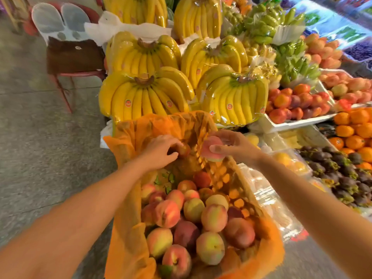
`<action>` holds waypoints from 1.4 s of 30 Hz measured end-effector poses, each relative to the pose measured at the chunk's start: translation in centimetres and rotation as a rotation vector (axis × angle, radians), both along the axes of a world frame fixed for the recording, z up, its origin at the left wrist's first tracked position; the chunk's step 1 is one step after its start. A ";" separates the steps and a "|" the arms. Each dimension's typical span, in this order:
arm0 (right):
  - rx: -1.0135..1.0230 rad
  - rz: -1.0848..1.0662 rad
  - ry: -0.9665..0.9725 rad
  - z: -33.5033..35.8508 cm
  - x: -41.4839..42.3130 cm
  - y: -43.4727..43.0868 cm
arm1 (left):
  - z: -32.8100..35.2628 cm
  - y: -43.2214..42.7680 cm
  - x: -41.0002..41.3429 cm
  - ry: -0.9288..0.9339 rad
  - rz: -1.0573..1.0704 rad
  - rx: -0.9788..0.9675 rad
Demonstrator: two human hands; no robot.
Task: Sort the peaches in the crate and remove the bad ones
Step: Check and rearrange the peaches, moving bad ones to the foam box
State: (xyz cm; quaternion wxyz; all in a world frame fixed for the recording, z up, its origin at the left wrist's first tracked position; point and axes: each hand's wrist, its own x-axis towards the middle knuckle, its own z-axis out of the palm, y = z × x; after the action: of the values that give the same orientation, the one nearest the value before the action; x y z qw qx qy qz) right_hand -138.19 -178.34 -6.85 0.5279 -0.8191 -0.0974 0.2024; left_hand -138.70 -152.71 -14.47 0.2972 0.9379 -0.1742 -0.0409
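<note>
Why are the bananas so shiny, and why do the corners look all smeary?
Head view: the bananas sit in clear wrap that throws the light back as white glare. Head view: the wide lens bends and stretches the edges, so the chair looks smeared. Head view: the peaches in the middle are sharper.

I cannot read any words or numbers here. The bananas [145, 97] far in front of me have small round red stickers [128, 103], but the writing on them is too small for me. On my right, near me, a clear bag [267, 198] has a red label [300, 237], all blurry. A tiny white tag [78, 47] on the brown seat [76, 59], far left, is too small as well.
</note>
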 end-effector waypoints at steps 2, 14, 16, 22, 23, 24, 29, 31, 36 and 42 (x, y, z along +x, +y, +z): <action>0.006 -0.014 -0.024 0.7 -0.8 -2.1 | -1.1 -1.6 1.0 0.061 -0.016 0.058; 0.096 -0.035 -0.010 -0.9 -4.2 -9.5 | -7.4 -7.5 4.6 0.293 0.082 0.473; 0.113 -0.026 -0.009 -1.5 -4.2 -9.8 | -8.1 -7.7 4.9 0.307 0.115 0.477; 0.125 -0.026 -0.001 -2.8 -4.0 -10.0 | -8.5 -8.2 5.2 0.294 0.229 0.403; 0.131 -0.029 -0.001 -2.9 -4.0 -10.0 | -8.6 -8.3 5.0 0.298 0.241 0.397; 0.134 -0.029 -0.001 -3.0 -3.9 -9.9 | -8.7 -8.4 4.9 0.302 0.254 0.392; 0.143 -0.017 0.015 -2.9 -3.7 -9.8 | -8.6 -8.8 4.6 0.248 0.250 0.376; 0.142 -0.017 0.024 -2.8 -3.8 -9.8 | -8.6 -9.1 4.8 0.220 0.197 0.395; 0.160 -0.026 0.032 -2.7 -4.0 -10.1 | -9.1 -10.0 4.9 0.144 0.143 0.415; 0.163 -0.025 0.035 -2.7 -4.1 -10.1 | -10.7 -9.4 4.2 0.332 0.131 0.333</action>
State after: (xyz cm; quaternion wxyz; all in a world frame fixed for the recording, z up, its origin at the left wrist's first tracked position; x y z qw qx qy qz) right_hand -142.34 -188.43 -9.58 0.5971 -0.7707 -0.0942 0.2015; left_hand -134.53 -162.09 -25.12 0.1649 0.9637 -0.0525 -0.2032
